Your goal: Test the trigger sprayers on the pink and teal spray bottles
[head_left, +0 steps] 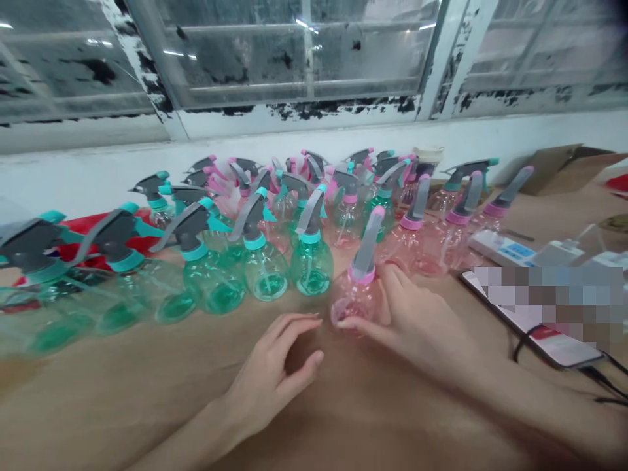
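Observation:
My right hand (417, 314) is wrapped round the body of a pink spray bottle (360, 301), which stands upright on the brown table (314, 405). Its sprayer head is grey with a pink collar and tip. To the left of it, my left hand (275, 366) hovers with curved fingers and thumb apart, holding nothing. Just beyond my hands, a green spray bottle (312, 268) with a turquoise collar heads a row of several green ones reaching to the left. Several more pink spray bottles (432, 248) stand behind my right hand.
Behind the front row, more pink and green bottles crowd toward the wall and window. At the right lie a phone (534, 320) with black cables and a white power strip (505, 248). A cardboard box (559, 170) sits at the back right. Red material (93, 226) shows at left.

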Action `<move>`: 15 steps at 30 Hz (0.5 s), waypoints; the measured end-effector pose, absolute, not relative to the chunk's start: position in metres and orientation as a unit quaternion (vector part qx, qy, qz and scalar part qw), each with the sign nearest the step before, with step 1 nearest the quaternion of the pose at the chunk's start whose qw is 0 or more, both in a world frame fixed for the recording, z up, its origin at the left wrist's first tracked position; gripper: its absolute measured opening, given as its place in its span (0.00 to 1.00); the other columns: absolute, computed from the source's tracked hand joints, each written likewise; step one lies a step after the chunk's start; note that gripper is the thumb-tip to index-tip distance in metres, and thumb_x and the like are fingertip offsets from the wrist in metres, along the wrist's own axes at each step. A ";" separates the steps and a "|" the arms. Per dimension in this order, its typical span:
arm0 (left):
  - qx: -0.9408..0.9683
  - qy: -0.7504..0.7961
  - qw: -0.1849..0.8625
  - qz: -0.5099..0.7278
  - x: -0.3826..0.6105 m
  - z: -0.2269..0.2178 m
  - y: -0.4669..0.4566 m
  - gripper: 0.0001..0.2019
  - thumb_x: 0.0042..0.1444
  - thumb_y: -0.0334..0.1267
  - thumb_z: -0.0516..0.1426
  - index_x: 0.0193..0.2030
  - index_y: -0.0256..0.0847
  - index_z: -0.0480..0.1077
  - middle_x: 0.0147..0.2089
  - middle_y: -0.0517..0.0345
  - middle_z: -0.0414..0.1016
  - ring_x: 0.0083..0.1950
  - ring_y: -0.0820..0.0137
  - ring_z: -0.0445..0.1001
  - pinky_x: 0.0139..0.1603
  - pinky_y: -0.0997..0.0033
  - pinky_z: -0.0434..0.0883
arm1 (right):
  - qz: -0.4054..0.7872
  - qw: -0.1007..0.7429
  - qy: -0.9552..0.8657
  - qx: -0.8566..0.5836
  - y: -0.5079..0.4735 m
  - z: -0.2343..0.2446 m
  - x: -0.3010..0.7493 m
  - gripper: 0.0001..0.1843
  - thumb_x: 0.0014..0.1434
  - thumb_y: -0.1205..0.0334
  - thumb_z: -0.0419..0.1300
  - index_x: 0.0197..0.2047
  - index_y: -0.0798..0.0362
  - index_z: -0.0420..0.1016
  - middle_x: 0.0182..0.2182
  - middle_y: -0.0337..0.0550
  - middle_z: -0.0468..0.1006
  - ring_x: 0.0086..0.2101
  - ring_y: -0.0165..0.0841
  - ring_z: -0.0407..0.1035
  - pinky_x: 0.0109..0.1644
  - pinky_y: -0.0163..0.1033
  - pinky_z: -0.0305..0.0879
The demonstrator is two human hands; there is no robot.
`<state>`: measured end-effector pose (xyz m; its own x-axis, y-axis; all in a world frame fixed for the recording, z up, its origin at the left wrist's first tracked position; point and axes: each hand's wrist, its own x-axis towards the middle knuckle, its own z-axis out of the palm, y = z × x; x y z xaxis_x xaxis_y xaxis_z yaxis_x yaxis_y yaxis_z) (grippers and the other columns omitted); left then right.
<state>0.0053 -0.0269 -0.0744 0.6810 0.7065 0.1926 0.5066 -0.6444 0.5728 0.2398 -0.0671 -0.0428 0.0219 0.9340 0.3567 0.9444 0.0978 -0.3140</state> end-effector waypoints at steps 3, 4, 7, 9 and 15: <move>0.859 0.343 0.284 0.254 0.006 -0.061 -0.026 0.26 0.60 0.44 0.56 0.63 0.46 0.56 0.64 0.48 0.64 0.63 0.57 0.65 0.63 0.49 0.65 | 0.093 0.286 -0.720 -0.625 -0.079 -0.054 0.220 0.35 0.57 0.33 0.55 0.57 0.50 0.60 0.48 0.52 0.74 0.36 0.44 0.76 0.30 0.45 0.70; 0.852 0.343 0.292 0.267 0.007 -0.055 -0.026 0.29 0.59 0.45 0.57 0.65 0.46 0.54 0.64 0.47 0.63 0.64 0.55 0.65 0.64 0.47 0.64 | 0.122 0.301 -0.725 -0.607 -0.082 -0.059 0.213 0.36 0.56 0.34 0.56 0.58 0.50 0.59 0.49 0.52 0.74 0.37 0.44 0.76 0.33 0.46 0.71; 0.826 0.356 0.319 0.299 0.012 -0.037 -0.025 0.34 0.53 0.46 0.61 0.65 0.46 0.54 0.60 0.47 0.67 0.57 0.54 0.70 0.58 0.47 0.69 | 0.174 0.326 -0.736 -0.567 -0.085 -0.068 0.193 0.40 0.52 0.34 0.60 0.59 0.50 0.59 0.49 0.52 0.74 0.42 0.46 0.75 0.38 0.50 0.73; 0.813 0.355 0.335 0.316 0.014 -0.025 -0.024 0.33 0.52 0.43 0.62 0.63 0.47 0.56 0.53 0.51 0.72 0.48 0.58 0.75 0.49 0.55 0.74 | 0.189 0.326 -0.741 -0.556 -0.085 -0.070 0.181 0.41 0.49 0.34 0.63 0.58 0.51 0.62 0.48 0.53 0.74 0.43 0.48 0.74 0.39 0.52 0.73; 0.792 0.341 0.358 0.358 0.017 -0.005 -0.027 0.16 0.54 0.35 0.57 0.50 0.45 0.65 0.31 0.65 0.72 0.29 0.72 0.72 0.31 0.73 0.73 | 0.142 0.363 -0.778 -0.493 -0.076 -0.088 0.159 0.48 0.49 0.35 0.63 0.65 0.55 0.56 0.49 0.57 0.75 0.47 0.51 0.72 0.50 0.59 0.70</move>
<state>0.0165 -0.0269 -0.0051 0.5111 0.7962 0.3239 0.2828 -0.5116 0.8114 0.1586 -0.0758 -0.0883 -0.2508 0.8697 0.4251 0.6637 0.4741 -0.5785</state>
